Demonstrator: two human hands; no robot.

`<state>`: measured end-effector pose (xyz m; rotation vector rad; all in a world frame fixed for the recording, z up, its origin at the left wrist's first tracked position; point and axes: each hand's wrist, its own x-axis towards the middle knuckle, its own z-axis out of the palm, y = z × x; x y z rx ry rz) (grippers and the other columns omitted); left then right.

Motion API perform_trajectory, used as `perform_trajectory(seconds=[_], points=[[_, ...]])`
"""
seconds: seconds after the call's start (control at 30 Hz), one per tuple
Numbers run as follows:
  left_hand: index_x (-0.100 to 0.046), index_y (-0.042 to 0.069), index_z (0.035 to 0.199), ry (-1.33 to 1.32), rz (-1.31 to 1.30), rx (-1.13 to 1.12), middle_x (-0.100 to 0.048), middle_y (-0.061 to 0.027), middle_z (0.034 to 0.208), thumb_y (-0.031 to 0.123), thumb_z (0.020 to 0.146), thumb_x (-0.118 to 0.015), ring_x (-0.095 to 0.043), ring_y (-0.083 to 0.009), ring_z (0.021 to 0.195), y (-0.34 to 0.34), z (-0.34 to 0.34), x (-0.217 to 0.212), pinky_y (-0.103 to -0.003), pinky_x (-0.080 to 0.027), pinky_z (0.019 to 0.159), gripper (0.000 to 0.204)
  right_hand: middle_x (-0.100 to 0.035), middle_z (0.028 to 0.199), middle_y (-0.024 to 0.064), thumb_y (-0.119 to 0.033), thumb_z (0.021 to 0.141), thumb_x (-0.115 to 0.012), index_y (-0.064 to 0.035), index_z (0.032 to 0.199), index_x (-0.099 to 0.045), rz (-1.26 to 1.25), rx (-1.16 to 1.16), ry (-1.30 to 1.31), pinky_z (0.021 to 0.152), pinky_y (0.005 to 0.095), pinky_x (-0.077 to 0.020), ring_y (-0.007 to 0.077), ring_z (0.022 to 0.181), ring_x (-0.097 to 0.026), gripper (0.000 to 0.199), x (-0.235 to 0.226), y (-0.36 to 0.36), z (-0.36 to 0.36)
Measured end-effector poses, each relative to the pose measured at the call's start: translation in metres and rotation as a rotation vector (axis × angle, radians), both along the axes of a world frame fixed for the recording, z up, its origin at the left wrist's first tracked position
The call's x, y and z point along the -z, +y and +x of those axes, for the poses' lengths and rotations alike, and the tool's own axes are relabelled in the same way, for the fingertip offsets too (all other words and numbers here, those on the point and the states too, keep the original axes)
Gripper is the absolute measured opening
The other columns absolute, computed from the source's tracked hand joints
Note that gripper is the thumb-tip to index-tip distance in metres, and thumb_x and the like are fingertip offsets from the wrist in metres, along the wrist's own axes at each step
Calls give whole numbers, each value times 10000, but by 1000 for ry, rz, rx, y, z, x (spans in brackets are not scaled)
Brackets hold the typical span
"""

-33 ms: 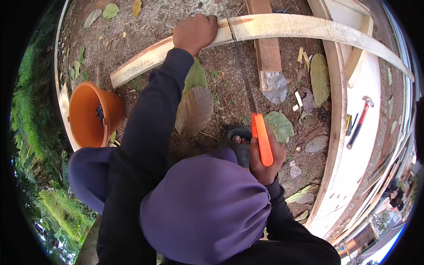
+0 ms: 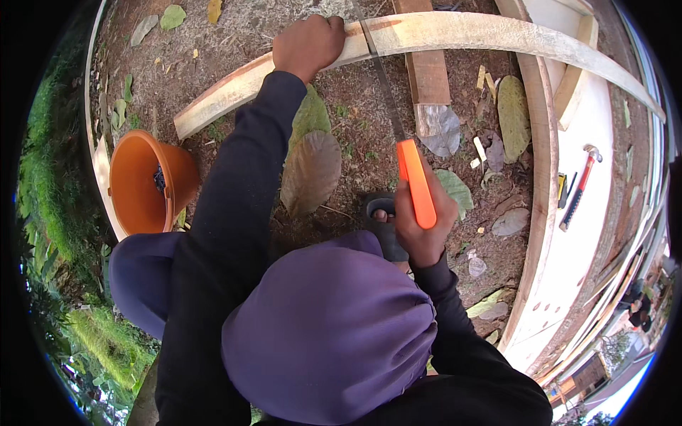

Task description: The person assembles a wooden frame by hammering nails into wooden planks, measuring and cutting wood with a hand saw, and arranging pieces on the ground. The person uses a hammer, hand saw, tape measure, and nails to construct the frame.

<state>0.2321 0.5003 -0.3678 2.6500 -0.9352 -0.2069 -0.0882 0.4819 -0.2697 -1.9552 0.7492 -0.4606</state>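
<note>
In the head view, the bare left hand (image 2: 309, 46) lies on a long pale wooden board (image 2: 483, 32), its fingers curled down over the wood near the board's left part; their tips are hidden, so how firmly they press cannot be told. The board runs across the upper part of the view, bent into an arc by the lens, and crosses over a thick brown wooden beam (image 2: 430, 82) and, farther right, the edge of a long white panel framed in timber (image 2: 593, 135). The right hand (image 2: 442, 220) has its fingers wrapped around the bright orange handle of a handsaw with a long, narrow dark blade (image 2: 394, 117). The blade crosses the board just right of the left hand, between it and the beam; how deep it sits cannot be told. Below the saw handle is a dark open-toed shoe (image 2: 389, 238) with toes showing. A round orange plastic bucket (image 2: 186, 177) stands on the ground at left, with something dark inside. On the white panel lie a hammer with a red and black handle (image 2: 584, 188) and, just beside it, a small yellow and black tool (image 2: 562, 190). A large brown leaf (image 2: 310, 174) lies on the soil between the left sleeve and the saw.
</note>
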Motion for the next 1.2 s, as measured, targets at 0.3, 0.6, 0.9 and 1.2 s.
perform_trajectory(seconds=[0.3,0.6,0.9,1.2], points=[[-678,77,1036,-31,173,-12,-694,-240,970,356,1000,-431,-669,-468,897,1,9,-9,-576,-522,793,374,-758,1001,193,-49,852,-685,30,1350,-619,-98,-50,1,785,332,-592,218,856,-768,508,-3,4,-34],[-752,-1,1013,107,101,-80,-721,-299,983,451,974,-410,-693,-484,938,-14,-10,-12,-551,-536,874,568,-746,941,193,-28,834,-678,33,1319,-629,68,61,-71,719,338,-580,274,763,-751,492,27,-26,63],[-750,-1,965,42,39,-88,-706,-326,964,449,968,-420,-688,-494,942,-26,-9,-14,-554,-530,884,558,-734,943,219,-13,827,-679,33,1298,-637,4,74,-100,677,350,-568,232,729,-741,475,27,-43,94],[-750,-5,977,-40,9,36,-721,-285,995,438,976,-412,-678,-502,945,-9,2,0,-559,-529,891,556,-752,978,183,-51,854,-688,51,1309,-632,5,35,-69,761,333,-583,246,831,-760,470,11,-8,6]])
